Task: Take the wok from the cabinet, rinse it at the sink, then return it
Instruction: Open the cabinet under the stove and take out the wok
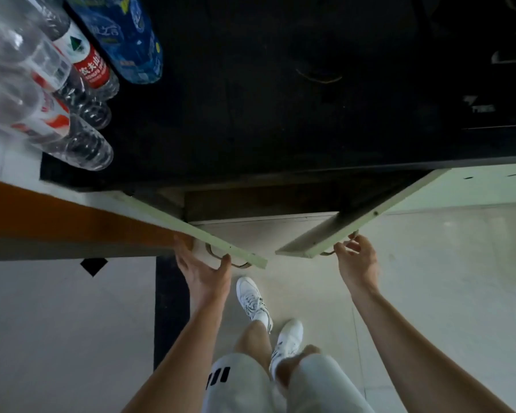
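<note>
The task looks barely begun: both doors of the cabinet (259, 204) under the dark worktop (251, 99) stand part open, the left hand (204, 271) with fingers (225, 260) hooked round the handle of the left door (191, 231), the right hand (359, 259) curled on the handle of the right door (355, 225). No wok shows; presumably it lies inside the shadowed opening beyond both hands, so taking, rinsing and returning all remain

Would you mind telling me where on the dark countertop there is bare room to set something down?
The black countertop is bare across its middle, between the water bottles at its left end and some dim, unidentifiable items at far right. The left end is crowded. Below, the left hand and right hand grip the two cabinet doors' handles.
</note>
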### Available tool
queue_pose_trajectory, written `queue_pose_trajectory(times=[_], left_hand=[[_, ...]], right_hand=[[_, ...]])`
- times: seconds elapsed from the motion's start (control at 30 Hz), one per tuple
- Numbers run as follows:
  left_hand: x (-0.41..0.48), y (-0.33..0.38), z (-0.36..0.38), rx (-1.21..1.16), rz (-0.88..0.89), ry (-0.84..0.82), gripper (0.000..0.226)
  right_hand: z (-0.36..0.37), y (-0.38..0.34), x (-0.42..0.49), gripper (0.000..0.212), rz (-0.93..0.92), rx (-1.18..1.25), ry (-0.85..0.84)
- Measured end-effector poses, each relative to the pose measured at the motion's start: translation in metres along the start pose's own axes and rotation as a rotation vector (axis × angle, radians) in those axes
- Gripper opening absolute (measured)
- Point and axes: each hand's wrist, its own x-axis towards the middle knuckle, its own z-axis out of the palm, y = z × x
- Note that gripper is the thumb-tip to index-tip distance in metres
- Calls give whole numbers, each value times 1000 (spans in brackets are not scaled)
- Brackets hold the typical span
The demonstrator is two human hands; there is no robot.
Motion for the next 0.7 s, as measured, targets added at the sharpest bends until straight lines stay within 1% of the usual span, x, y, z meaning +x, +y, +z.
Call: queue_pose_trajectory(times=[0.07,0.17,0.2,0.27,0.37,0.43,0.47,0.5,0.53,0.6,0.67,0.7], left_hand=[[-10,-16,-12,111,147,12,115],[-18,-44,-37,212,285,43,119],[-23,-52,-47,254,356,53,119],[-31,-66,-63,422,499,61,119],[-36,-75,-85,663,572,-10,113],[-36,-71,-100,793,635,-68,94],[-36,-67,-105,823,665,-95,81],[-36,-62,-109,840,669,-121,72],[-34,-57,-110,853,650,-143,70],[-32,-47,-103,928,628,-169,80],[-31,-44,-93,1050,648,-174,93],[-31,-44,-89,1103,658,-166,93]], right_hand=[[-15,18,-5,43,-43,-22,-20],[-41,41,-11,51,-67,-22,6],[-51,49,-14,56,-65,-13,16],[-70,66,-19,73,-90,-23,28],[-101,92,-22,101,-276,-211,55],[-124,104,-15,110,-480,-402,82],[-135,107,-11,112,-564,-516,79],[-144,108,-8,112,-614,-621,63],[-154,106,-8,110,-643,-712,45],[-170,103,-10,102,-693,-869,37],[-180,100,-14,92,-735,-994,38],[-182,97,-18,84,-762,-1029,34]])
